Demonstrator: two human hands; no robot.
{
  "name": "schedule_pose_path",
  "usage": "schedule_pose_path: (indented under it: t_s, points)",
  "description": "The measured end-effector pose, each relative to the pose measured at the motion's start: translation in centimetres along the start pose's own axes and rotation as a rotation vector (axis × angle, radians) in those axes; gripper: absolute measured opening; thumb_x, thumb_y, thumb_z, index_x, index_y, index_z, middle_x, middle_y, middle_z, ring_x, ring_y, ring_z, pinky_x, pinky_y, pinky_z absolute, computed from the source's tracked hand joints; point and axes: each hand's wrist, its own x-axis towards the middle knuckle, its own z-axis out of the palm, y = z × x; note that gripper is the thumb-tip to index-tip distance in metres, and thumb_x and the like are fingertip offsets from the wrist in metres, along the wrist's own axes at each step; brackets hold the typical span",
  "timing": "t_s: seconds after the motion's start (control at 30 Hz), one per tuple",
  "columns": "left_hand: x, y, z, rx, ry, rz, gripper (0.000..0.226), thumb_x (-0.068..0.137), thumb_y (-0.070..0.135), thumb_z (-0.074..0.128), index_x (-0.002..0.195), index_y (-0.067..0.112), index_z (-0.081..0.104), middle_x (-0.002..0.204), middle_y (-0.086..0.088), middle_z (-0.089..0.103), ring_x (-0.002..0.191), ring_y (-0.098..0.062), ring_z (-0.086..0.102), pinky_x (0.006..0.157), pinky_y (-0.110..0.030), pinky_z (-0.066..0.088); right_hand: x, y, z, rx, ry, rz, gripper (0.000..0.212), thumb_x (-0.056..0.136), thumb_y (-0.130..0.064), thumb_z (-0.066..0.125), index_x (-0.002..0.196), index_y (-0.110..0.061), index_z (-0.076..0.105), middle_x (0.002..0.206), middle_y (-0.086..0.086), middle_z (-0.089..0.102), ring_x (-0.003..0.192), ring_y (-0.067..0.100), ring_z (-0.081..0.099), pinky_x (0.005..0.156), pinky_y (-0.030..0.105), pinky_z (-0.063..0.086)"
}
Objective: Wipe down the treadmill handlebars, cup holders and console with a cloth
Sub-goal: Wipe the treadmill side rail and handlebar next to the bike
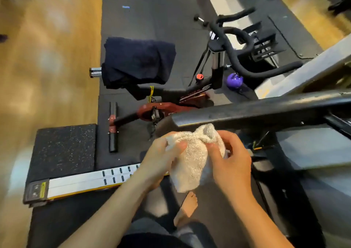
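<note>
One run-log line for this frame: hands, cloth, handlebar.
left grip: holds cloth | right grip: holds cloth | handlebar: just above cloth, contact unclear | phase: cloth bunched between both hands

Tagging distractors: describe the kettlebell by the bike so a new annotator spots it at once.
Find the red-and-black spin bike on the black floor mat, beyond the treadmill handrail. Under its curved black handlebars, beside the upright post, sits the kettlebell. It is the only glossy purple object, small and rounded.

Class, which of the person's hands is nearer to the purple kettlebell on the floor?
Right. The right hand grips the cloth almost directly below the kettlebell in the picture; the left hand grips it farther to the left.
</note>
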Motion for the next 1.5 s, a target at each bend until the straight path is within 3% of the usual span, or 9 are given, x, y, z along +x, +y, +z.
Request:
schedule_pose_path:
  t_s: [0.13,0.33,0.47,0.8,0.97,1.17,1.27,1.4,1.5]
  points:
    - [0.3,-0.6,4.2,0.252,0.139,0.065,0.011,0.087,0.007,0.071,0.085,0.018,0.073,0.074,0.014,0.069,0.068,0.004,0.059,0.061,-0.012,0.042,3.5,3.1,-3.1,-0.125,-0.024,-0.241,0.032,0.084,0.003,0.066,0.102,-0.024,0.068,0.101,-0.008,0.061,0.090,-0.001,0.055,0.078,0.004,0.037]
    - [-0.1,-0.7,7.5,0.518,0.369,0.146,0.037,0.082,0.014,0.074,0.109,0.035,0.061,0.103,0.021,0.066,0.096,-0.002,0.063,0.080,-0.014,0.047,6.2,4.7,-3.0,-0.174,-0.040,-0.551,0.029,0.085,-0.009,0.056,0.110,-0.009,0.071,0.104,0.005,0.055,0.094,0.017,0.053,0.084,0.016,0.041]
    - [1.7,-0.1,7.9,0.702,0.553,0.405,0.028,0.083,0.007,0.073,0.106,0.019,0.062,0.103,0.010,0.060,0.099,-0.006,0.059,0.084,-0.014,0.044,8.8,3.9,-2.7,-0.369,-0.024,-0.601,0.031,0.085,-0.013,0.050,0.110,-0.012,0.070,0.100,0.010,0.055,0.090,0.022,0.049,0.073,0.029,0.038]
    - [5.3,-1.9,1.9,1.204,0.485,0.663,0.030,0.090,0.014,0.049,0.105,0.006,0.075,0.106,-0.015,0.066,0.086,-0.030,0.062,0.066,-0.038,0.045,6.5,3.8,1.7,-0.639,0.025,-0.547,0.030,0.079,-0.012,0.061,0.107,-0.017,0.070,0.093,0.006,0.056,0.078,0.025,0.049,0.061,0.038,0.036]
    - [5.2,-1.7,-0.4,1.214,0.594,0.683,0.022,0.084,0.009,0.060,0.099,0.007,0.075,0.107,-0.013,0.067,0.105,-0.029,0.053,0.086,-0.043,0.038,5.9,1.6,4.9,-0.711,-0.015,-0.491,0.034,0.079,-0.024,0.047,0.104,-0.019,0.069,0.092,0.005,0.056,0.079,0.026,0.048,0.063,0.036,0.034]
    - [4.9,-4.3,4.0,1.452,-0.008,0.686,0.068,0.084,0.031,0.059,0.145,0.005,0.041,0.155,-0.014,0.031,0.146,-0.031,0.024,0.117,-0.057,0.016,7.6,4.0,-0.9,-0.814,0.150,-0.348,0.028,0.077,-0.019,0.058,0.100,-0.019,0.073,0.097,0.008,0.060,0.083,0.030,0.053,0.069,0.040,0.034]
    - [5.2,-4.2,4.7,1.618,-0.090,0.668,0.070,0.091,0.033,0.056,0.150,0.007,0.032,0.163,-0.011,0.014,0.151,-0.028,0.008,0.119,-0.057,0.004,7.8,4.3,-1.9,-0.854,0.202,-0.279,0.028,0.078,-0.007,0.065,0.103,-0.015,0.071,0.099,0.012,0.058,0.086,0.033,0.051,0.071,0.038,0.032]
    - [4.6,-4.0,1.8,1.646,-0.022,0.696,0.060,0.092,0.036,0.054,0.144,0.007,0.045,0.157,-0.008,0.032,0.146,-0.026,0.023,0.119,-0.054,0.007,6.3,3.0,1.1,-0.814,0.172,-0.312,0.032,0.074,0.000,0.066,0.104,-0.012,0.070,0.096,0.013,0.056,0.082,0.031,0.048,0.068,0.040,0.037]
    - [3.6,-4.0,-0.4,1.464,0.247,0.711,0.047,0.084,0.027,0.062,0.127,0.009,0.063,0.134,-0.007,0.057,0.129,-0.026,0.047,0.116,-0.059,0.018,5.0,2.2,3.6,-0.759,0.047,-0.395,0.033,0.075,-0.010,0.062,0.107,-0.015,0.070,0.097,0.010,0.056,0.084,0.025,0.047,0.069,0.035,0.033]
